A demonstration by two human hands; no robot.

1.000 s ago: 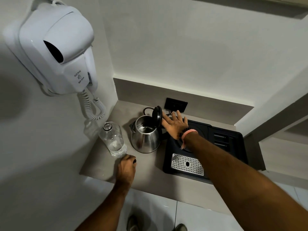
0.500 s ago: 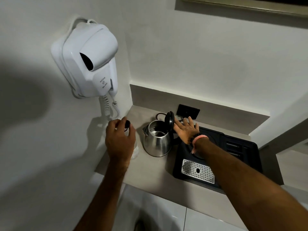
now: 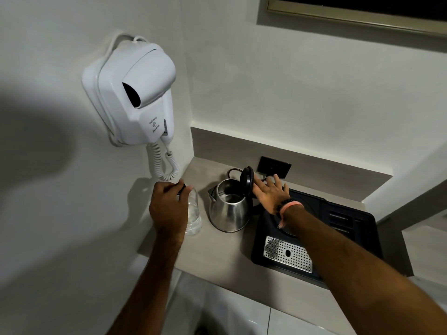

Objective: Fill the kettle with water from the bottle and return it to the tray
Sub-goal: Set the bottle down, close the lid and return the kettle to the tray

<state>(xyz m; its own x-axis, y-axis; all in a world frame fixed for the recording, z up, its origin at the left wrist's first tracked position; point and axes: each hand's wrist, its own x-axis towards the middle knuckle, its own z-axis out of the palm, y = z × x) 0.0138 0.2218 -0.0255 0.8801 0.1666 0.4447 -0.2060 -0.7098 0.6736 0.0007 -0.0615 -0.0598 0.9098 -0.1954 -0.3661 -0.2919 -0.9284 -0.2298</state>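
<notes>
Two hands engaged: left hand [image 3: 169,209] grips bottle [image 3: 193,221] top; right hand [image 3: 271,193] open, fingers spread beside kettle [image 3: 229,211] lid [image 3: 247,181].

Dim, flat indoor light here, greyish and low in contrast, seemingly from above and behind the viewer. A big soft shadow spreads across the wall [image 3: 72,68] at the left of the frame, and a fainter one lies beside the bottle [image 3: 193,213]. The steel kettle [image 3: 228,211] picks up pale streaks of glare down its side, and the perforated plate on the tray [image 3: 350,228] glints too. Wide-angle bending stretches both forearms toward the lower corners. The hair dryer [image 3: 135,93] looks crisp; the lower edge goes soft and murky.
</notes>
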